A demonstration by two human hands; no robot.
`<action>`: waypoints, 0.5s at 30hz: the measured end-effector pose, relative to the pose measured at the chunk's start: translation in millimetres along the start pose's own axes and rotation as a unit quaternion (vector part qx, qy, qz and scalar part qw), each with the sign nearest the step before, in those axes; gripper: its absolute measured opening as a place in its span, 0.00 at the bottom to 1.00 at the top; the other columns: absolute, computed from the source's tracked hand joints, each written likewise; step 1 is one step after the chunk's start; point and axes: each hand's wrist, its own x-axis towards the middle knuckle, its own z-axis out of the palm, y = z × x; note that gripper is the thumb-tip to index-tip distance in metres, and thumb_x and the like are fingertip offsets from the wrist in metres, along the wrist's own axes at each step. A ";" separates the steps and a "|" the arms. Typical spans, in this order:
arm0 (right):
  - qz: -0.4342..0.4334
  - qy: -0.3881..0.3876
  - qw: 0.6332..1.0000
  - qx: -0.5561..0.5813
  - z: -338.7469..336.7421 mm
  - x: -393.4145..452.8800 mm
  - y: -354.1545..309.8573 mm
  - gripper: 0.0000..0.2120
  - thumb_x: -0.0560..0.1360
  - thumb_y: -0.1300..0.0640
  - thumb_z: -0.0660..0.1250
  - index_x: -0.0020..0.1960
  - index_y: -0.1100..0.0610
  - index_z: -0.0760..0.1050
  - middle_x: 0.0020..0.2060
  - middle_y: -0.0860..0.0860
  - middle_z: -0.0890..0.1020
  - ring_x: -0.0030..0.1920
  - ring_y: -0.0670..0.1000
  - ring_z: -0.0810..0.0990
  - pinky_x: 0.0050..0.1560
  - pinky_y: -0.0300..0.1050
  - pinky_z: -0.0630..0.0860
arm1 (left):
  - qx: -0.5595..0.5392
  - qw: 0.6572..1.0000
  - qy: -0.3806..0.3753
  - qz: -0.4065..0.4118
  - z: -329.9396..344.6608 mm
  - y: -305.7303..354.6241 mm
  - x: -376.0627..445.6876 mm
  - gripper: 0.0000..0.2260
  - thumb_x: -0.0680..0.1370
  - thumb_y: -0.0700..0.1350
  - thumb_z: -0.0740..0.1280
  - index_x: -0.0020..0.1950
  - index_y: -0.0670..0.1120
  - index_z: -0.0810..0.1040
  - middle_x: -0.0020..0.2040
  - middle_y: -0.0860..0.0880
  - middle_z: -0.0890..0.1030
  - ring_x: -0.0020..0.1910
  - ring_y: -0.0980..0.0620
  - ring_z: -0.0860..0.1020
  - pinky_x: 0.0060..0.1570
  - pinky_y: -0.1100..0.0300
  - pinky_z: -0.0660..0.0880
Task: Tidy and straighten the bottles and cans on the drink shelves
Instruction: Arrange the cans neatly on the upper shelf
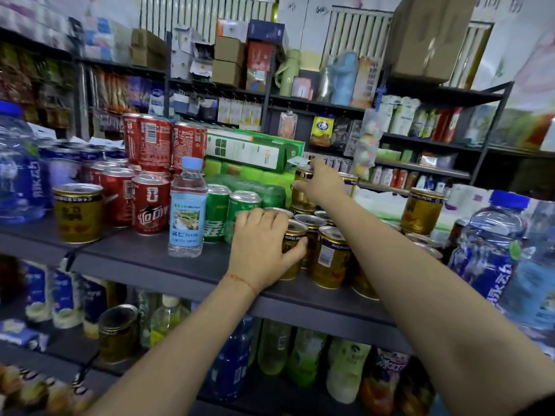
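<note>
Several gold cans stand clustered on the grey shelf. My left hand grips the front-left gold can of that cluster, thumb across its side. My right hand reaches further back and holds an upper gold can stacked on the others. Left of my hands stand two green cans, a small water bottle with a light blue label, red cans stacked in two layers, and a lone gold can.
Large blue-capped water bottles stand at the far left and far right. Green cartons lie behind the cans. Another gold can stands at the right. The lower shelf holds bottled drinks. More stocked shelves fill the background.
</note>
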 end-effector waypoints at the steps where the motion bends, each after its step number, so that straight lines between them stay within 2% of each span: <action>1: -0.006 0.004 1.000 -0.024 -0.4 -0.6 -0.7 0.35 0.75 0.43 0.70 0.74 0.58 0.62 0.66 0.62 0.73 0.59 0.62 0.78 0.47 0.50 0.73 | 0.000 1.000 0.002 -0.001 0.2 0.4 0.2 0.22 0.75 0.63 0.58 0.52 0.48 0.79 0.47 0.48 0.81 0.48 0.45 0.75 0.49 0.50 0.66; 4: -0.023 0.029 0.997 -0.068 -2.4 -4.0 -3.1 0.29 0.78 0.44 0.67 0.72 0.59 0.65 0.71 0.62 0.63 0.59 0.63 0.77 0.53 0.52 0.75 | -0.004 1.000 0.007 -0.005 1.3 1.6 -0.1 0.21 0.75 0.63 0.59 0.50 0.47 0.78 0.46 0.48 0.81 0.47 0.45 0.75 0.49 0.49 0.67; 9: -0.029 0.007 0.999 -0.040 -3.6 -2.7 1.4 0.23 0.80 0.45 0.63 0.68 0.58 0.66 0.65 0.62 0.70 0.58 0.64 0.76 0.50 0.52 0.73 | -0.003 1.000 0.007 -0.003 0.5 1.9 -2.2 0.20 0.75 0.63 0.59 0.50 0.47 0.78 0.46 0.48 0.81 0.47 0.45 0.75 0.50 0.49 0.67; 12: -0.042 0.007 0.999 -0.010 -6.3 -1.5 4.9 0.22 0.79 0.44 0.64 0.65 0.59 0.69 0.59 0.61 0.77 0.55 0.62 0.77 0.45 0.48 0.70 | -0.005 1.000 0.010 0.002 0.1 1.9 -2.8 0.20 0.75 0.62 0.60 0.50 0.47 0.78 0.46 0.48 0.81 0.47 0.45 0.75 0.50 0.49 0.67; 15: -0.049 0.022 0.998 -0.010 -8.3 -2.0 4.6 0.22 0.79 0.44 0.65 0.63 0.60 0.71 0.56 0.60 0.79 0.54 0.60 0.78 0.44 0.47 0.70 | -0.003 1.000 0.010 0.005 -0.1 1.5 -2.8 0.20 0.75 0.62 0.60 0.50 0.46 0.78 0.47 0.48 0.81 0.47 0.45 0.75 0.50 0.49 0.67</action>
